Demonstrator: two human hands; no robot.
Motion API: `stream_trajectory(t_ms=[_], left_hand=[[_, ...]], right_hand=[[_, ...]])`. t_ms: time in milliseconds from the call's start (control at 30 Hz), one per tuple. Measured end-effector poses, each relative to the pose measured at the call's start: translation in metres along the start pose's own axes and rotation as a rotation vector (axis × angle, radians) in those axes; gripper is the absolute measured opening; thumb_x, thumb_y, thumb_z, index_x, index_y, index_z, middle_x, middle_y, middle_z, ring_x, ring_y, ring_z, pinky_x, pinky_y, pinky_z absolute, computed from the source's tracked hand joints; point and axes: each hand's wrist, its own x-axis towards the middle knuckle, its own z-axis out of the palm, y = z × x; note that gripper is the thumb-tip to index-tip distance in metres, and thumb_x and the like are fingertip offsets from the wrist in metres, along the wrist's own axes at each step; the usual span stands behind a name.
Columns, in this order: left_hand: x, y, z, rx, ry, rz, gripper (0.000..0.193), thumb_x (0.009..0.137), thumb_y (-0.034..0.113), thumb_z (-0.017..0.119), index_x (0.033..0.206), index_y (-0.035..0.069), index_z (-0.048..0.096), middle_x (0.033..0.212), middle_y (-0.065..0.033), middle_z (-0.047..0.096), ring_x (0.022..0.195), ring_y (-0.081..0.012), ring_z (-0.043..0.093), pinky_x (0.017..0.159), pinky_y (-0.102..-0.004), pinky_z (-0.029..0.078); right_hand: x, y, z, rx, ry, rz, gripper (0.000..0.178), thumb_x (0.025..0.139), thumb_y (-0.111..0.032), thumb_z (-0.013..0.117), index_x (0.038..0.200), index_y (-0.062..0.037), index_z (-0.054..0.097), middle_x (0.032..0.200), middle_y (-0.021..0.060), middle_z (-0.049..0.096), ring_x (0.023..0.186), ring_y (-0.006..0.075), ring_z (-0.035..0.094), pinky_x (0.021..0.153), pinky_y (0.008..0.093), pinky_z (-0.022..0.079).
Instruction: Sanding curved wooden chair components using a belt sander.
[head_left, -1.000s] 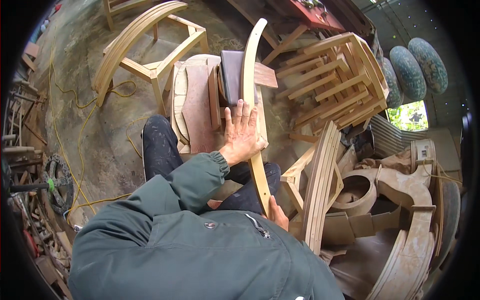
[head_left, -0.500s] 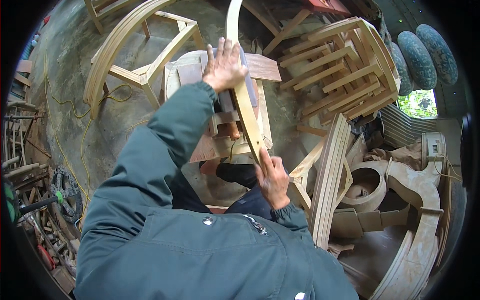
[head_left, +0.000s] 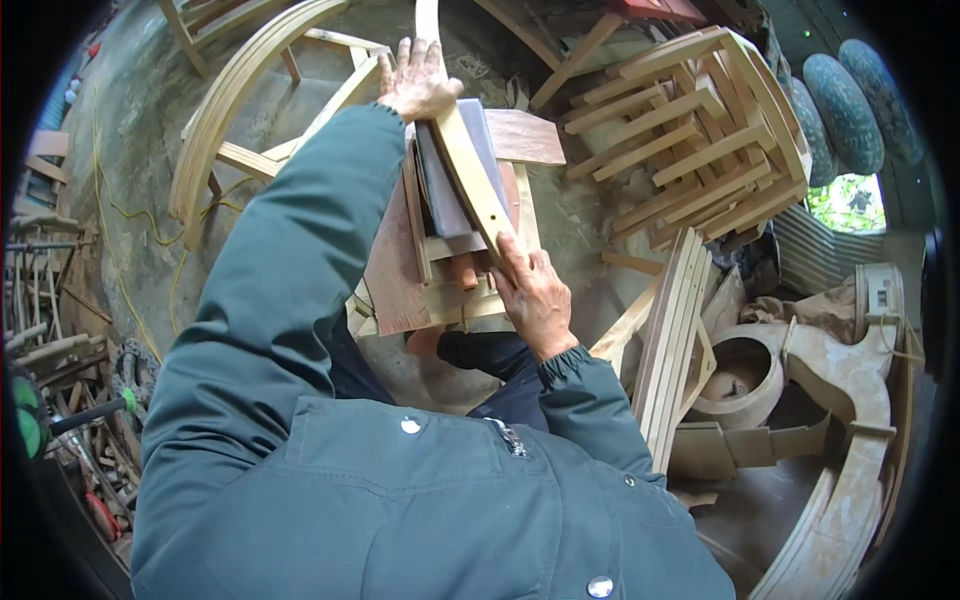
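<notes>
Head view, looking down past a dark green jacket [head_left: 420, 510] at work on a long, curved, pale yellow wooden slat [head_left: 462, 155]. The slat lies lengthwise before the person, over a flat, grey, rectangular pad [head_left: 450, 210] on a low wooden support [head_left: 470, 304]; its far end runs out at the upper edge. A small dark hole marks its upper face just beyond the right hand [head_left: 537, 295]. This hand grasps the near end, the thumb side along the top; the fingers beneath are hidden. The left hand [head_left: 420, 80] lies palm down across the slat farther along, unclenched, its fingers extended and spread, its thumb out to the right.

Around the pad, a reddish-brown flat board [head_left: 395, 280] slants on the left, and a pinkish-brown board [head_left: 525, 137] projects on the right. A short orange-brown cylinder [head_left: 464, 271] protrudes below the pad's near edge.

Surroundings: at upper left, a curved, pale wooden frame [head_left: 215, 110] stands on the grey, stained floor [head_left: 590, 235], near a thin yellow cord [head_left: 112, 255]. At upper right, pale wooden frames [head_left: 690, 130] form a stack, with mottled blue-green rounded objects [head_left: 845, 110] beyond. At right, long pale wooden strips [head_left: 672, 350] stand side by side, next to a dusty beige machine housing [head_left: 855, 380].
</notes>
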Motion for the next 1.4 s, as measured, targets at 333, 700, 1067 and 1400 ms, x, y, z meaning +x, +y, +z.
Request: stream_trajectory(t_ms=[333,700,1067,1400], left_hand=[[-0.072,0.045,-0.008,0.058,-0.146,0.006,0.086,0.095,0.041,0.043,0.166,0.002,0.015,0.175,-0.0156,0.011,0.162,-0.0374,0.003,0.127,-0.0629,-0.001],[-0.232,0.092,0.01,-0.01,-0.102,0.068,0.088,0.095,0.042,0.043,0.163,-0.006,0.017,0.172,-0.0234,0.014,0.161,-0.0434,0.002,0.124,-0.0689,0.002],[-0.212,0.076,0.015,0.038,-0.055,0.094,0.086,0.093,0.037,0.049,0.161,-0.006,0.021,0.17,-0.0264,0.019,0.16,-0.0437,0.01,0.122,-0.0717,0.008],[-0.018,0.021,0.014,0.059,-0.028,0.023,0.087,0.094,0.043,0.047,0.165,0.002,0.019,0.172,-0.0216,0.016,0.161,-0.0417,0.007,0.126,-0.0645,0.006]], right_hand=[[-0.217,0.02,-0.084,0.169,-0.117,-0.022,0.072,0.079,-0.001,0.072,0.145,-0.0236,0.058,0.092,0.0106,0.059,0.081,0.0309,0.065,0.066,0.0415,0.054],[-0.461,0.035,-0.191,0.16,-0.356,0.278,0.071,0.067,-0.001,0.073,0.134,-0.0204,0.066,0.08,0.01,0.054,0.074,0.0324,0.059,0.065,0.0444,0.05],[-0.436,0.046,-0.165,0.317,-0.384,0.319,0.083,0.062,0.003,0.076,0.141,-0.019,0.061,0.079,0.0122,0.054,0.074,0.035,0.06,0.066,0.0456,0.051],[-0.268,0.059,-0.102,0.165,-0.233,0.246,0.089,0.066,0.0,0.077,0.149,-0.0229,0.056,0.08,0.0113,0.053,0.076,0.0332,0.061,0.068,0.0444,0.05]])
